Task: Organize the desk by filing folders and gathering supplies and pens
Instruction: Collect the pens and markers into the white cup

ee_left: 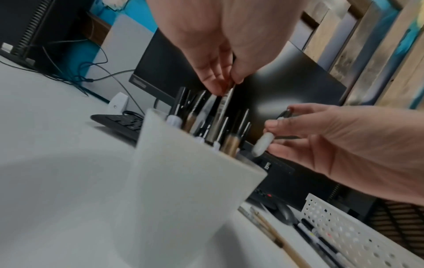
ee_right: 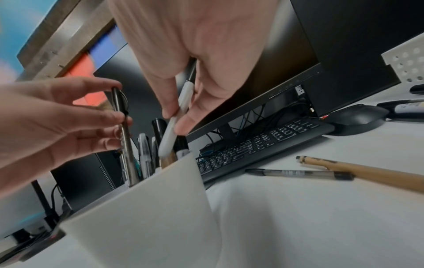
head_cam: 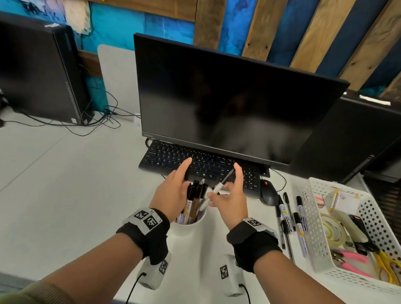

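A white pen cup (head_cam: pixel 188 226) stands on the desk near its front edge, holding several pens and markers (head_cam: pixel 193 200). My left hand (head_cam: pixel 179 186) is over the cup's left side. In the left wrist view, my left hand (ee_left: pixel 226 83) pinches the top of a silvery pen (ee_left: pixel 223 108) that stands in the cup (ee_left: pixel 183 190). My right hand (head_cam: pixel 217 195) holds a white-barrelled pen (head_cam: pixel 218 187) at a slant. In the right wrist view the white pen's (ee_right: pixel 181 108) lower end is just above the cup's rim (ee_right: pixel 149 181).
Several loose pens and markers (head_cam: pixel 291 219) lie right of the cup, beside a white perforated basket (head_cam: pixel 314 226) holding tape, scissors and pliers. Behind the cup are a black keyboard (head_cam: pixel 205 167), a mouse (head_cam: pixel 269 192) and a monitor (head_cam: pixel 223 105). Computer towers stand at both sides.
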Demonstrator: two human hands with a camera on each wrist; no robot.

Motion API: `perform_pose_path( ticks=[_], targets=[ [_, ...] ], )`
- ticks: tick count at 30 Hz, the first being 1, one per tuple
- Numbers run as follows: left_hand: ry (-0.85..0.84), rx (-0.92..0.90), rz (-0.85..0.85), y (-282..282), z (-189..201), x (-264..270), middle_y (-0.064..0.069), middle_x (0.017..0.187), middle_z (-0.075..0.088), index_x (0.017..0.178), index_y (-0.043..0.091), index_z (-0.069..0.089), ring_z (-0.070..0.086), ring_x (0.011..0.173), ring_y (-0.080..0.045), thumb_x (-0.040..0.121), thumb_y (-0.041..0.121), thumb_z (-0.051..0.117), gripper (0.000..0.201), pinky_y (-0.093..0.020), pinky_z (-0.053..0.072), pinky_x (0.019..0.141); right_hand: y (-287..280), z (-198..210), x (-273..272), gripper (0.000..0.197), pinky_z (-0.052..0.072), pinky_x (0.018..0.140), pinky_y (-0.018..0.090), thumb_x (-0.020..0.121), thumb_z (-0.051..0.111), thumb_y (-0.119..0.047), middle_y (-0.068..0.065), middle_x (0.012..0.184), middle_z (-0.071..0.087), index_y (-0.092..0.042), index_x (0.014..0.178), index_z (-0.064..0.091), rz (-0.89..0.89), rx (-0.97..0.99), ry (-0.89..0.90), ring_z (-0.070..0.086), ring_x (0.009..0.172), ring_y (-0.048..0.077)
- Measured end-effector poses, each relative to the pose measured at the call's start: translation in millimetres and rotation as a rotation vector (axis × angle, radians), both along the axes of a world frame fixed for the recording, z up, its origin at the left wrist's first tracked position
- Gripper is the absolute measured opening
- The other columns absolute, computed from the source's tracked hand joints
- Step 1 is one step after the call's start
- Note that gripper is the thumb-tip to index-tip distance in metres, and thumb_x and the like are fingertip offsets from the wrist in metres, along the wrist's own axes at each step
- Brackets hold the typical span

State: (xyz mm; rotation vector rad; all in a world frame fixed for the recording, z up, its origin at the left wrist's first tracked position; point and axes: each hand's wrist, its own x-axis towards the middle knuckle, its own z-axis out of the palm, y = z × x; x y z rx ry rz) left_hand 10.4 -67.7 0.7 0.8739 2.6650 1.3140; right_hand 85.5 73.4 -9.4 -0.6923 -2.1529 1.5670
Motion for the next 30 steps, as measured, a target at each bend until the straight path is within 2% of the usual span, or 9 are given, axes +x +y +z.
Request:
perform_pose_path(
  ticks=[2, 6, 7, 11, 16, 20, 25, 28, 30],
  targets=[
    [0.016, -0.073, -0.015, -7.1, -8.5, -1.3, -0.005, 0.106, 0.058, 0.145, 0.032, 0.022, 0.056, 0.094, -0.019, 0.095, 0.011, 0.043, 0.059, -0.033, 0.048, 0.087, -6.2, -2.9, 2.2, 0.091, 0.057, 0.081, 0.037, 0.082, 0.067, -0.006, 0.009, 0.107, 0.058, -0.042, 0.143, 0.01, 0.021, 0.07, -0.031, 0.067, 0.074, 0.022],
    [0.086, -0.151, -0.05, -18.1, -21.8, -4.5, -0.005, 0.103, 0.059, 0.143, 0.027, 0.03, 0.052, 0.099, -0.02, 0.092, 0.012, 0.048, 0.056, -0.033, 0.045, 0.09, -18.1, -7.6, 9.7, 0.074, 0.045, 0.064, 0.01, 0.088, 0.059, -0.009, -0.002, 0.092, 0.062, -0.034, 0.143, 0.015, 0.084, 0.265, -0.106, 0.062, 0.073, 0.007],
    [0.102, -0.159, -0.07, -19.9, -24.2, -4.5, -0.004, 0.103, 0.059, 0.141, 0.026, 0.032, 0.05, 0.1, -0.021, 0.091, 0.012, 0.049, 0.055, -0.033, 0.044, 0.091, -19.5, -11.5, 10.4, 0.07, 0.046, 0.066, 0.01, 0.089, 0.058, -0.01, -0.004, 0.095, 0.062, -0.033, 0.142, 0.019, 0.086, 0.284, -0.109, 0.061, 0.075, 0.005],
    [0.232, -0.189, -0.124, -25.3, -33.4, -4.8, -0.003, 0.108, 0.06, 0.131, 0.02, 0.049, 0.05, 0.105, -0.026, 0.083, 0.008, 0.059, 0.05, -0.035, 0.043, 0.09, -24.0, -27.5, 11.0, 0.056, 0.052, 0.088, 0.032, 0.089, 0.056, -0.009, 0.001, 0.119, 0.061, -0.031, 0.134, 0.032, 0.115, 0.302, -0.131, 0.06, 0.105, 0.015],
    [0.419, -0.262, -0.054, -28.0, -37.3, -4.9, -0.007, 0.101, 0.06, 0.119, 0.023, 0.051, 0.06, 0.091, -0.029, 0.06, 0.011, 0.079, 0.066, -0.038, 0.052, 0.07, -26.3, -30.7, 11.2, 0.052, 0.048, 0.091, 0.021, 0.091, 0.053, -0.007, -0.002, 0.133, 0.053, -0.03, 0.135, 0.038, 0.175, 0.388, -0.151, 0.055, 0.111, 0.009],
    [0.433, -0.297, -0.005, -21.9, -34.9, -3.7, -0.01, 0.105, 0.061, 0.115, 0.021, 0.062, 0.061, 0.094, -0.031, 0.061, 0.013, 0.081, 0.058, -0.039, 0.052, 0.071, -23.0, -24.7, 9.6, 0.054, 0.042, 0.103, 0.026, 0.093, 0.05, -0.009, -0.004, 0.141, 0.045, -0.029, 0.141, 0.037, 0.229, 0.477, -0.159, 0.046, 0.125, 0.012],
    [0.308, -0.209, 0.032, -12.1, -26.2, 3.5, -0.007, 0.112, 0.055, 0.123, 0.018, 0.056, 0.052, 0.103, -0.028, 0.078, 0.015, 0.067, 0.046, -0.039, 0.045, 0.086, -20.0, -23.8, 10.5, 0.056, 0.043, 0.09, 0.02, 0.094, 0.051, -0.015, -0.004, 0.134, 0.048, -0.027, 0.144, 0.029, 0.121, 0.351, -0.161, 0.055, 0.107, 0.009],
    [0.294, -0.149, 0.013, -1.3, -19.3, 8.4, -0.005, 0.108, 0.055, 0.119, 0.018, 0.058, 0.051, 0.1, -0.025, 0.081, 0.015, 0.064, 0.038, -0.036, 0.042, 0.085, -10.7, -23.0, 11.4, 0.041, 0.041, 0.082, 0.018, 0.095, 0.048, -0.018, 0.0, 0.126, 0.051, -0.021, 0.135, 0.041, 0.082, 0.381, -0.182, 0.053, 0.093, 0.007],
    [0.242, -0.119, -0.046, 9.0, -13.4, 15.3, 0.0, 0.108, 0.055, 0.117, 0.02, 0.059, 0.051, 0.099, -0.02, 0.086, 0.017, 0.057, 0.031, -0.031, 0.041, 0.087, -1.1, -24.4, 12.2, 0.031, 0.046, 0.084, 0.024, 0.095, 0.048, -0.018, 0.002, 0.122, 0.054, -0.018, 0.125, 0.05, 0.07, 0.413, -0.21, 0.053, 0.09, 0.01]
  ],
)
